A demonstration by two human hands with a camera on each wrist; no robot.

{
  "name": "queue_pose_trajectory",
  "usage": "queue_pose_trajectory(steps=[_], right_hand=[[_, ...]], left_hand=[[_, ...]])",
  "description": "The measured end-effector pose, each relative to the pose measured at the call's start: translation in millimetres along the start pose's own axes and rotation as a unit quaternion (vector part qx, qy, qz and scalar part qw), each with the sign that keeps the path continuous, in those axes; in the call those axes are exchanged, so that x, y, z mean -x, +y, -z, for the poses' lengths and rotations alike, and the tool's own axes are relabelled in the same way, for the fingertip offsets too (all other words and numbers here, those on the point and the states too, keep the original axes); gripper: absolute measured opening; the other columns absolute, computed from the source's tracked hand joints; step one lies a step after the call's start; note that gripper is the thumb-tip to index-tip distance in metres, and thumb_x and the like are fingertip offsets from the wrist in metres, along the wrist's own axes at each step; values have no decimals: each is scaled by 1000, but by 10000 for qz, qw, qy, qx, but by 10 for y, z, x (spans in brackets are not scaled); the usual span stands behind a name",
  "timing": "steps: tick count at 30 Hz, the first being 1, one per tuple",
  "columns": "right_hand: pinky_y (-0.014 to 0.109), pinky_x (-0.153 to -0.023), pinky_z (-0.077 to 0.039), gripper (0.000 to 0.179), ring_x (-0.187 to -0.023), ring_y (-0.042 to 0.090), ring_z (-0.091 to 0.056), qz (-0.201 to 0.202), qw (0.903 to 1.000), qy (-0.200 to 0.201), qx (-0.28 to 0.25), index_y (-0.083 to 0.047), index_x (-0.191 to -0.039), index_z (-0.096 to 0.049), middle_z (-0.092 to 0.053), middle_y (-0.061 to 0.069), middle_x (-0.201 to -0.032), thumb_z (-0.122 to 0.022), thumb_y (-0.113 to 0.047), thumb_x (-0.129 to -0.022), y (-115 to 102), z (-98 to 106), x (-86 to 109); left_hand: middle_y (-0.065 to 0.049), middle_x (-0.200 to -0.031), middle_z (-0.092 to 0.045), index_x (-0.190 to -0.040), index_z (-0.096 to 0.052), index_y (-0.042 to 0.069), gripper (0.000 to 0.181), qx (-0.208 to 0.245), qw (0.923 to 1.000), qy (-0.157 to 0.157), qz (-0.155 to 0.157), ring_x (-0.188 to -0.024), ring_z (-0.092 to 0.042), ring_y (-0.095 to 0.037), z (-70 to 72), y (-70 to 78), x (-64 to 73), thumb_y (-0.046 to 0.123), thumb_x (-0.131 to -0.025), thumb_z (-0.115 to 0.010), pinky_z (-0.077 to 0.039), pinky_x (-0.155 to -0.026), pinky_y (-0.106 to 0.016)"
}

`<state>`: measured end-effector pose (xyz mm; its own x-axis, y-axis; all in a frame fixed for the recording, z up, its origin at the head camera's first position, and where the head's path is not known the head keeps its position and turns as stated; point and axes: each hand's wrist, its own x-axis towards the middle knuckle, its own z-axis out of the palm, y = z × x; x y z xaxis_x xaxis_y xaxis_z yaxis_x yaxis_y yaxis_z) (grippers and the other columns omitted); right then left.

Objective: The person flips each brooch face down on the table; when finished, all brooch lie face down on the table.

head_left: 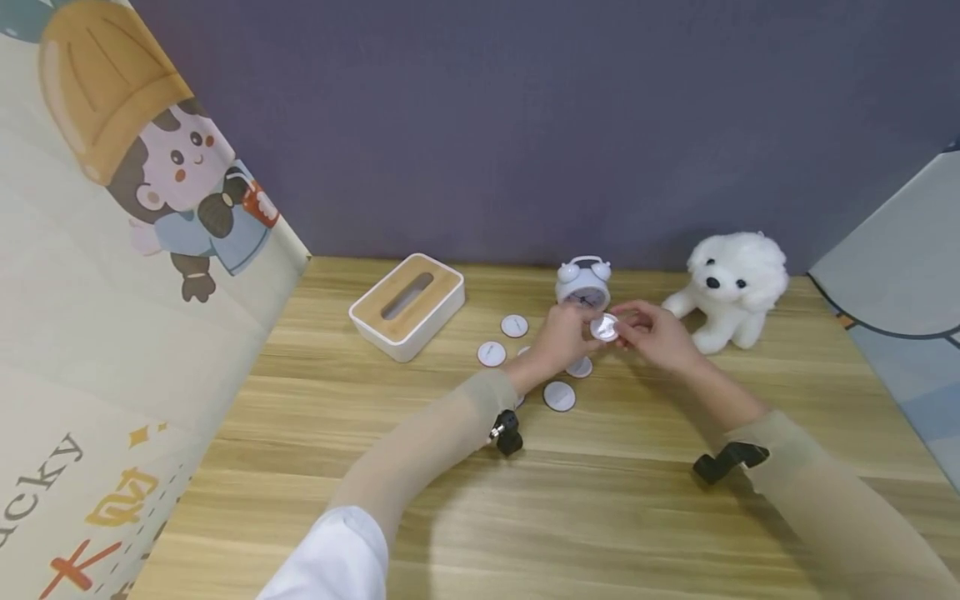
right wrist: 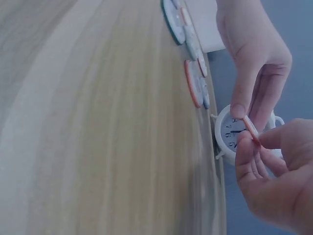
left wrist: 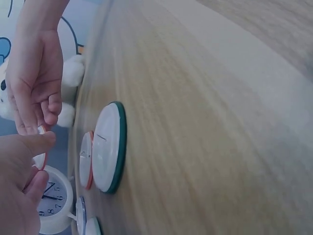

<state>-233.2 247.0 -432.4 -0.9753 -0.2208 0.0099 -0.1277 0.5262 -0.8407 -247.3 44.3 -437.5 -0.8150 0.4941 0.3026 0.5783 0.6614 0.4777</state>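
Note:
My left hand (head_left: 562, 335) and right hand (head_left: 662, 335) meet in front of the white alarm clock (head_left: 585, 295). Between them is a small round white disc (head_left: 604, 327), its face shiny in the head view. An orange edge shows on this disc (right wrist: 251, 130) in the right wrist view, where the thumb and fingers of both hands pinch it from opposite sides. Several similar discs lie flat on the table, among them one (head_left: 559, 396) nearest the front and one (head_left: 491, 354) to the left. The left hand and forearm partly cover others. A green-edged disc (left wrist: 109, 147) stands out in the left wrist view.
A white tissue box (head_left: 407, 308) with a wooden lid stands at the back left of the wooden table (head_left: 600, 517). A white plush dog (head_left: 731, 287) sits at the back right. Behind runs a dark grey-blue panel (head_left: 525, 125), with a cartoon-printed sheet (head_left: 75, 275) at the left.

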Motion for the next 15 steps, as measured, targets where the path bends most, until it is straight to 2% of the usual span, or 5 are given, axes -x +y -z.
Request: queue_pose_trajectory(steps=[4,8,12,15], right_hand=[[18,-66,-57,35,-80,7,-70,118,9972,-61,733,7,-131,-66,-76,25,-105,-69,-12,-102,17,-7,16],[15,-67,-53,35,-80,6,-67,207,9894,-63,1439,1,-126,-72,-79,17,-101,-74,-16,-96,75,-39,-18],[21,-69,-55,35,-79,10,-71,240,9826,-58,1841,0,-123,-74,-80,14,-98,-75,-18,-93,144,-84,-67],[33,-73,-60,34,-83,22,-76,462,9750,107,2171,2,-120,-74,-80,17,-100,-74,-17,-92,150,-120,-77]], left_hand=[[-2,-108,-82,-118,-81,12,32,-243,9992,-308,52,-93,-73,-16,-56,-10,-15,25,-89,-87,-58,-87,-26],[-2,-113,-82,-122,-80,12,34,-442,9971,-585,201,-104,-75,-18,-107,-42,-37,26,-91,-86,-59,-95,-28],[-1,-117,-82,-126,-78,14,35,-371,9959,-780,286,-110,-75,-17,-153,-84,-65,22,-92,-84,-59,-97,-27],[-2,-116,-81,-125,-78,14,34,-455,9956,-784,221,-109,-75,-18,-150,-120,-64,16,-91,-82,-60,-95,-29]])
